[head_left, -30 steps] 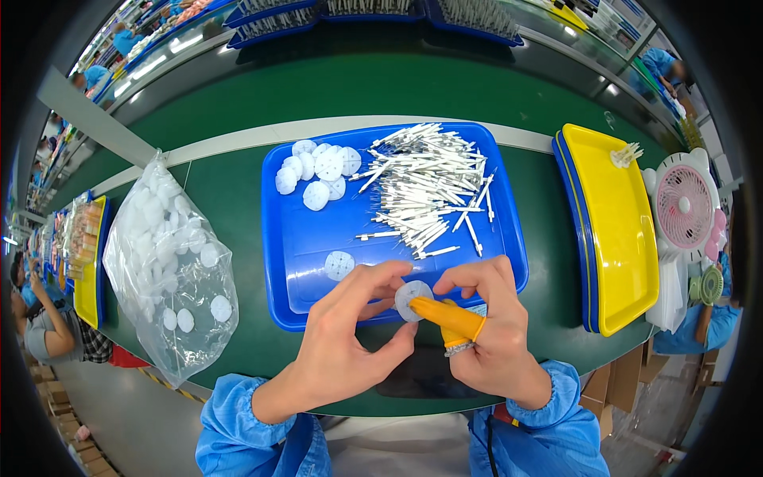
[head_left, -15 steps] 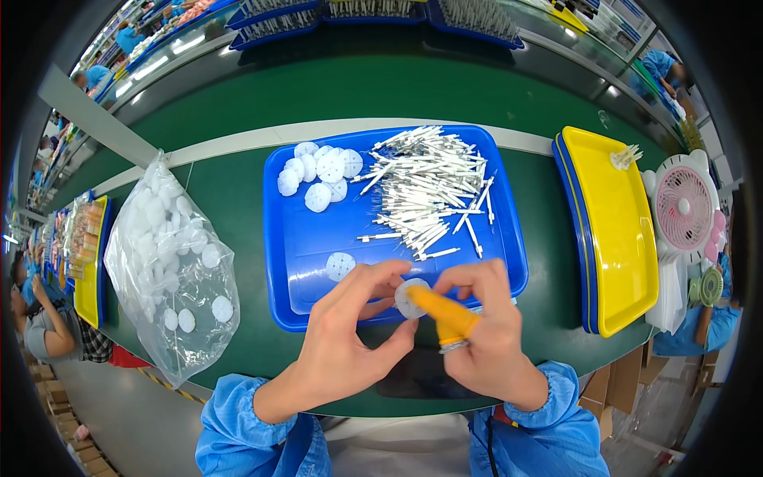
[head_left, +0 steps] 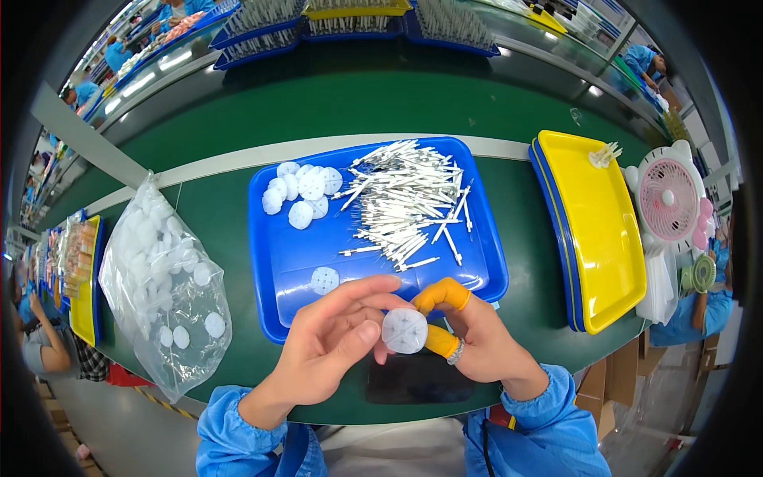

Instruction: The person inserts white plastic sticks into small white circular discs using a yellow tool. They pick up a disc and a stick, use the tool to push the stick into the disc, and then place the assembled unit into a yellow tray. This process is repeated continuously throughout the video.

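I am pinching a white disc (head_left: 404,331) near its edge in my right grip (head_left: 486,343), seemingly keeping its face clear, while my left grip (head_left: 319,350) is hovering open beside it and the blue tray (head_left: 300,248) is sitting beyond, presumably handy.

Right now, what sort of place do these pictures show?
Probably a factory assembly area: a blue tray heaped with white parts, a plastic bag of white discs, and a co-worker in blue behind.
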Available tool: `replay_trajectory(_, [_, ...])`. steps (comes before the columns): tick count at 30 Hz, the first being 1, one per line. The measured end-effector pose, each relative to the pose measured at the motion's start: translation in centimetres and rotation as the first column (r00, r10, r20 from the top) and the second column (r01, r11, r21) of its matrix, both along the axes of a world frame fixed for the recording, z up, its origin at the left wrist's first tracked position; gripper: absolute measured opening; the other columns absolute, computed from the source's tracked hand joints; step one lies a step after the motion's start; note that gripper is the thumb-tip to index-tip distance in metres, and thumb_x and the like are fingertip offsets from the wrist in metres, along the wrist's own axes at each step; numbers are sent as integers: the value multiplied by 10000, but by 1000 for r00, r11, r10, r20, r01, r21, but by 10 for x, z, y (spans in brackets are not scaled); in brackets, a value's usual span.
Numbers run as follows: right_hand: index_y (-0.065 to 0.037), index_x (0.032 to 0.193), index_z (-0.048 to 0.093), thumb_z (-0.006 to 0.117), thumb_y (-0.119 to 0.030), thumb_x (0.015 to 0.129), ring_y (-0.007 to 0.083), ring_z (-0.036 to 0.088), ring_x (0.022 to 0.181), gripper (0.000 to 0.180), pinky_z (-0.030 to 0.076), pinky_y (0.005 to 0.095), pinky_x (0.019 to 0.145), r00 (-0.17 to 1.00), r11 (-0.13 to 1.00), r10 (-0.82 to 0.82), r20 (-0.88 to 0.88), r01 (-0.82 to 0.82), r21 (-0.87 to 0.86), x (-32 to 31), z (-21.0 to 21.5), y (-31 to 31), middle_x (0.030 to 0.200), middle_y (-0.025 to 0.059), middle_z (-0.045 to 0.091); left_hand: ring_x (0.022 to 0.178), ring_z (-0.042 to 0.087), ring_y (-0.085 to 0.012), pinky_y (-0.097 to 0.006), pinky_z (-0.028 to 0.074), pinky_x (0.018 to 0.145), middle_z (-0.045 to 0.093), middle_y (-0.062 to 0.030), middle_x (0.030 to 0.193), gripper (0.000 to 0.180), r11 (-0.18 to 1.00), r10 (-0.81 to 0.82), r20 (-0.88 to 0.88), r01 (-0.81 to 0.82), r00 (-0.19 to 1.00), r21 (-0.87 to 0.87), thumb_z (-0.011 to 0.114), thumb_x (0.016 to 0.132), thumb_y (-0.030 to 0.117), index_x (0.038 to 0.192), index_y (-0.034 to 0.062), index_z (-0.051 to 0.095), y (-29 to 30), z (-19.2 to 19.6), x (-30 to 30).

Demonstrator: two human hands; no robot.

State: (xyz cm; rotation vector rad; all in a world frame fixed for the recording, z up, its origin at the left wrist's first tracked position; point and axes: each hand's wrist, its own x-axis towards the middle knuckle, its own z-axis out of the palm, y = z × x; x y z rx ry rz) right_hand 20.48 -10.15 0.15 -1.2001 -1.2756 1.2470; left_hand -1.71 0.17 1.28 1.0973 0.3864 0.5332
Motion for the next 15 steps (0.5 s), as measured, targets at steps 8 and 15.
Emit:
replay_trajectory(8, [-9, 1232, 630, 709, -27, 1002, 226, 665, 1127, 243, 509, 371, 1027, 999, 999, 12, -42, -13, -35, -7, 0, 3, 1164, 96, 678, 1018, 731, -217, -335, 632, 779, 693, -210, 1324, 415, 993, 15, 15, -13, 1000, -113, 568, 1128, 147, 1494, -42, 522, 0, -4, -2])
replay_trajectory(15, [0, 1215, 668, 745, -31, 992, 157, 654, 1097, 237, 510, 319, 984, 990, 995, -98, -104, 97, -21, -1, -1, -4, 1150, 82, 700, 940, 747, -208, -316, 640, 737, 707, -219, 1306, 353, 992, 77, -119, -88, 990, -92, 579, 1102, 77, 1424, -65, 581, 0, 1, 5])
